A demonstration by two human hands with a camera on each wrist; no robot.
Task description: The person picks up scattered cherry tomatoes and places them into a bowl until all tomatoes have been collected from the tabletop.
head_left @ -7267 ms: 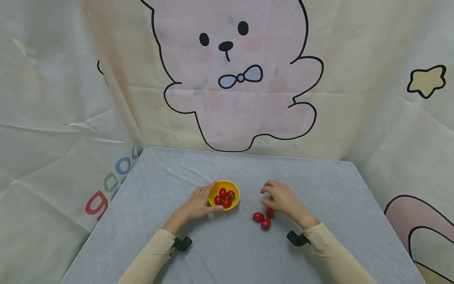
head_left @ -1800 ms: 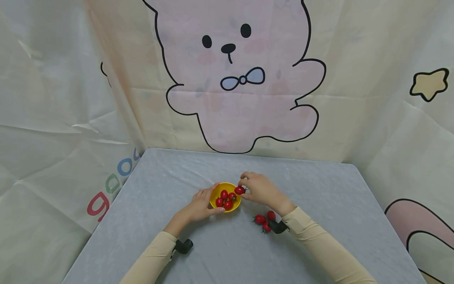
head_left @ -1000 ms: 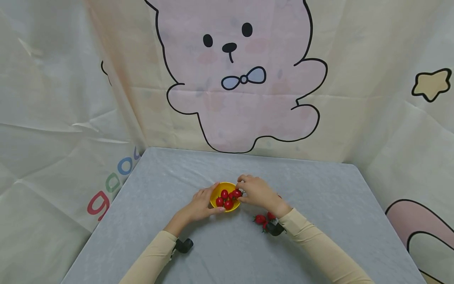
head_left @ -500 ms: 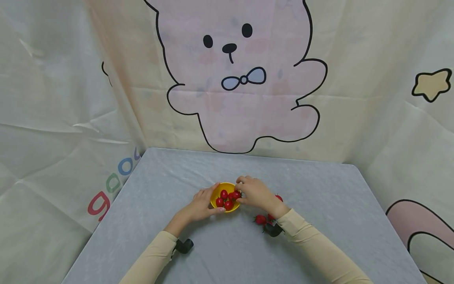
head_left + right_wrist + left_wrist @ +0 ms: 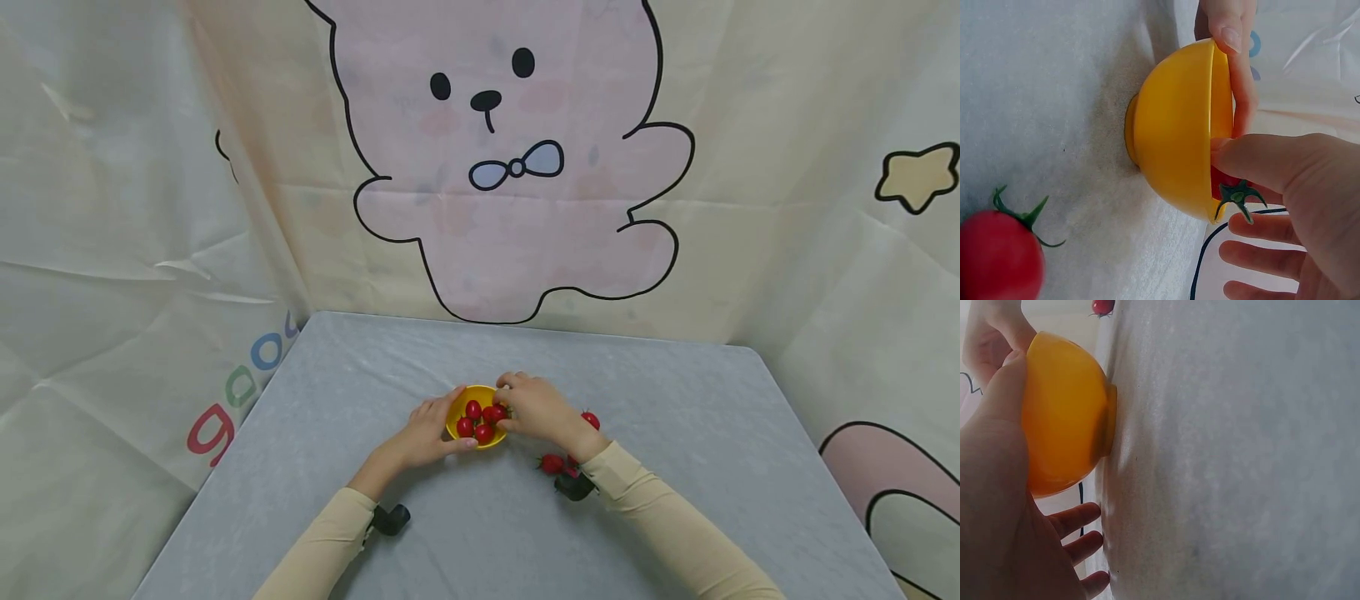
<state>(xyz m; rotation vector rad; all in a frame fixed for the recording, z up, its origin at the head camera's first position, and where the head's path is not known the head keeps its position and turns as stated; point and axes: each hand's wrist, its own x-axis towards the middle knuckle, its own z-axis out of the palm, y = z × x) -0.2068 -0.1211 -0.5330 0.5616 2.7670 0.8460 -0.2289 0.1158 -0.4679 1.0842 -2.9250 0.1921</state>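
Observation:
A small yellow bowl stands on the grey table with several red cherry tomatoes inside. My left hand grips the bowl's left side, thumb at the near rim. In the left wrist view the left thumb wraps the bowl's wall. My right hand is at the right rim and pinches a cherry tomato just inside the bowl. The right wrist view shows that tomato's green stalk under my thumb, beside the bowl.
Loose cherry tomatoes lie on the table right of the bowl: one beyond my right wrist, another by my sleeve; one shows large in the right wrist view. A printed cloth backdrop rises behind and beside the table.
My right hand has come from the loose tomatoes to the bowl with one tomato and lowered it inside the rim. The left hand and bowl stay put.

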